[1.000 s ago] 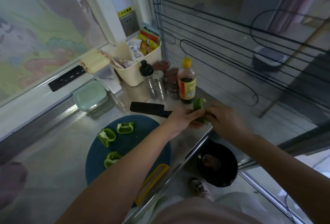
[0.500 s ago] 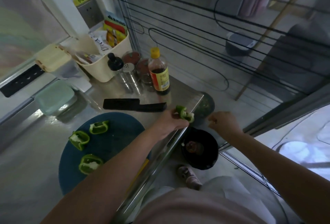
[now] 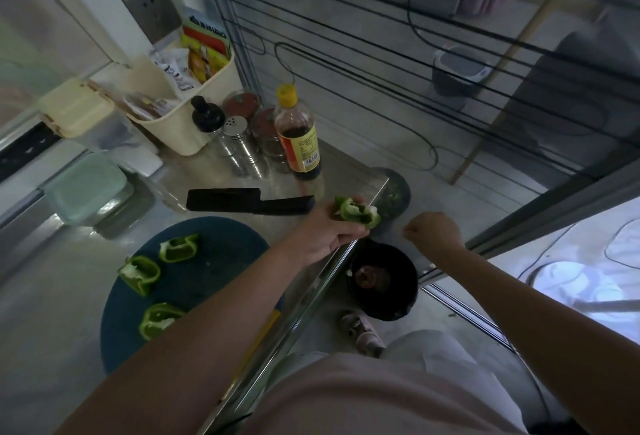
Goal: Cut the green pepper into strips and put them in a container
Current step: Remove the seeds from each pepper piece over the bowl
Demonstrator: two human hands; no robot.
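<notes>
Fingers (image 3: 350, 234) of the left hand (image 3: 323, 232) are curled under a green pepper piece (image 3: 356, 213), thumb on top, holding it over the front edge of the steel counter (image 3: 346, 171). The right hand (image 3: 434, 228) is drawn into a fist beyond that edge, apart from the pepper, with nothing visible in it. Three pepper pieces (image 3: 140, 273) lie on the round blue cutting board (image 3: 214, 261); the green-lidded container (image 3: 86, 188) stands closed at far left, a cream basket (image 3: 180, 136) holds packets, a black bin (image 3: 382, 282) on the floor below the hands holds scraps, and a black knife (image 3: 249, 200) lies between board and sauce bottle (image 3: 298, 136).
</notes>
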